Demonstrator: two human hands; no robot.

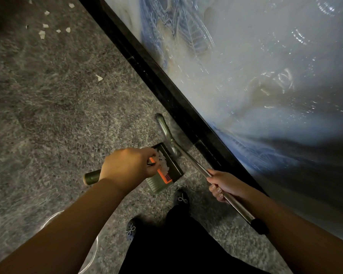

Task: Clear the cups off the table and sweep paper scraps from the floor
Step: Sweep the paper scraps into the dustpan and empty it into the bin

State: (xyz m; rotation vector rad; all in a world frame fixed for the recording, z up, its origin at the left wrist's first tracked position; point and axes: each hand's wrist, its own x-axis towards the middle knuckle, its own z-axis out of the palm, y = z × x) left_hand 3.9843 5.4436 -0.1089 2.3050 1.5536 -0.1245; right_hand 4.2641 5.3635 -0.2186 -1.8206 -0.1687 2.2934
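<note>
My left hand (127,167) grips the long handle of a dark dustpan (166,171), which hangs just above the grey floor with white paper scraps (162,159) and an orange comb strip inside. My right hand (224,184) grips the metal pole of a broom (190,161). The broom's head (163,123) rests on the floor beyond the pan, beside the table's edge. Several white paper scraps (46,26) lie on the floor at the top left, and a single scrap (99,77) lies nearer. No cup is in view.
The table (265,66), with a glossy blue-and-white marbled top and a black rim, fills the right side. My feet in dark shoes (182,198) stand just below the dustpan. Grey stone floor (48,115) stretches to the left.
</note>
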